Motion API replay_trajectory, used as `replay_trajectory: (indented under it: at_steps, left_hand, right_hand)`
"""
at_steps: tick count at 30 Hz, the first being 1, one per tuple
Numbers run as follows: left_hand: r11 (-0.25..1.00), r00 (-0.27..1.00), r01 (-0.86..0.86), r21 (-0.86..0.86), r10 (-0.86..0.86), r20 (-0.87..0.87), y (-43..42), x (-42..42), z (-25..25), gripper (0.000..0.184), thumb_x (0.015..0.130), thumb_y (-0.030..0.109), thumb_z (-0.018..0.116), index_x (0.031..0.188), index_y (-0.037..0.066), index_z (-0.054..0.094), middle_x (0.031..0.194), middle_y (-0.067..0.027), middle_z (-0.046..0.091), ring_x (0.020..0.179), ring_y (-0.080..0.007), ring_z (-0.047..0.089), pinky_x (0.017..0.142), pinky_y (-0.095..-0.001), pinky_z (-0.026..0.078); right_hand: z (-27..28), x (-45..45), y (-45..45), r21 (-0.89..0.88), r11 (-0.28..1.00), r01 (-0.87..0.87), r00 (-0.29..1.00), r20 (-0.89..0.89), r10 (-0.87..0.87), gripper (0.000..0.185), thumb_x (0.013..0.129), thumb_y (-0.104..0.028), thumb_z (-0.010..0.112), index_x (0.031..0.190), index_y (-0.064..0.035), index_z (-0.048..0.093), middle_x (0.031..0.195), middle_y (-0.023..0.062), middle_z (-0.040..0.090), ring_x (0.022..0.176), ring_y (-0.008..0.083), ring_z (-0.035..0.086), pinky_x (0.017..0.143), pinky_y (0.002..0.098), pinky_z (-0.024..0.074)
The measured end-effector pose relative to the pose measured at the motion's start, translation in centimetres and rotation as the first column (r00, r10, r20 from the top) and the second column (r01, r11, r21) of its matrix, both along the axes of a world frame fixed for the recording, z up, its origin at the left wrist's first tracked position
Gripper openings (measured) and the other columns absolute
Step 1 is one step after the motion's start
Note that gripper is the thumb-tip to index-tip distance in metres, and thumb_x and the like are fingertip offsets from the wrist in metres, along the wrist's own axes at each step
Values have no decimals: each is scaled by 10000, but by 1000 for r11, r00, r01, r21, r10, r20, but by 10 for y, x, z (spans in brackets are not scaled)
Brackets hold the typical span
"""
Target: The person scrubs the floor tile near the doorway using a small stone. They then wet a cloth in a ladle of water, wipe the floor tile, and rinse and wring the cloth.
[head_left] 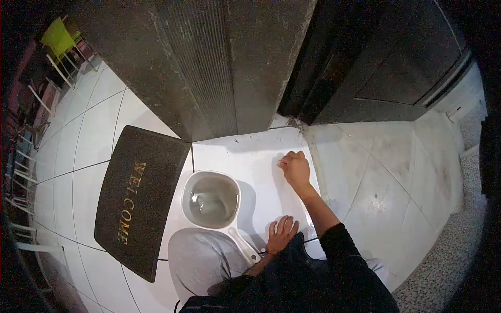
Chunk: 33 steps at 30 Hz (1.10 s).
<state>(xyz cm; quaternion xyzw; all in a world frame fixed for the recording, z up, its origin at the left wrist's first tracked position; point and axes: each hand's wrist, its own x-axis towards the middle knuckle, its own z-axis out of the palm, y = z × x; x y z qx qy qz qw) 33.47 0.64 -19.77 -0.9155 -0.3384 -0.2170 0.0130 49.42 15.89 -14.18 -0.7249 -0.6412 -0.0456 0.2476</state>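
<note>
My right hand [296,171] is closed, its fingers curled and pressed down near the white tile floor [261,156] by the door threshold. Whatever it grips, if anything, is too small or hidden to make out. Closer to my body, my left hand [282,233] rests on the tile with its fingers spread, holding nothing. Left of it stands a white dipper [236,204] with clear water in it. The dipper's handle [244,245] points toward me, beside my left wrist and my grey-clad knee [201,258].
A dark doormat [143,193] lettered WELCOME lies to the left. Ahead rises a dark grooved door frame [201,68], with a dark door [402,68] to its right. Stained tiles [386,172] extend on the right. A green chair [58,37] and white chair legs stand far left.
</note>
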Motion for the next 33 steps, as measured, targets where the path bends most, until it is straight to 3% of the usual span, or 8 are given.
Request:
replay_trajectory:
  at_steps: [8,11,13,14,17,21,28,33]
  left_hand:
    - [998,1000,-1,58,2,-9,-3,-1,-4,359,772,209,534,1124,208,470,1191,-18,453,1146,-180,410,899,-427,309]
    - [998,999,5,-69,-3,39,-5,0,-2,353,778,228,526,1126,213,470,1196,-16,448,1142,-182,412,896,-426,310]
    - [996,999,-6,-93,11,53,-5,1,-4,351,781,240,522,1127,217,467,1200,-16,442,1141,-180,412,897,-425,308]
    - [996,998,-16,-88,21,52,-3,0,-5,351,781,240,522,1127,217,467,1200,-16,442,1141,-180,412,897,-425,308]
    - [989,1000,6,-145,-5,8,-4,-2,5,350,780,240,522,1125,218,467,1205,-18,437,1140,-176,414,900,-421,309]
    - [998,1000,-1,-64,0,-18,0,-1,5,351,778,236,518,1125,214,470,1206,-20,440,1145,-173,410,900,-418,315]
    - [1000,1000,-6,15,7,-14,-2,-1,-1,341,773,237,521,1110,208,484,1194,-14,456,1141,-173,414,898,-422,322]
    - [1000,1000,-9,17,9,-28,0,-1,-4,399,741,235,548,1134,221,478,1208,-29,448,1136,-192,413,916,-431,285]
  right_hand:
    - [3,-3,-29,-100,995,-22,998,-54,17,63,667,-137,650,678,-75,647,746,53,582,714,262,487,637,358,430]
    - [8,6,-10,-116,993,13,999,-31,-17,45,660,-112,660,688,-78,650,782,56,596,744,265,499,658,355,438]
    - [8,12,3,18,1000,13,997,-70,-12,68,666,-134,643,659,-67,629,830,49,602,785,261,510,652,361,448]
    - [9,15,3,58,998,5,975,-224,8,78,680,-134,652,704,-61,638,879,63,616,813,276,522,710,363,446]
    - [19,17,-3,-11,999,39,956,-292,-40,111,689,-148,660,762,-66,645,900,83,617,843,280,532,755,366,438]
    - [18,8,-21,-170,981,-93,956,-289,40,152,707,-151,644,826,-58,636,869,103,607,825,285,558,727,372,454]
    - [2,4,0,-72,994,-83,986,-153,71,92,675,-89,646,729,-18,624,775,126,591,747,287,561,688,361,457]
    - [3,3,-16,-172,978,-114,975,-210,76,73,691,-94,598,682,-22,606,766,154,560,748,307,547,665,387,466]
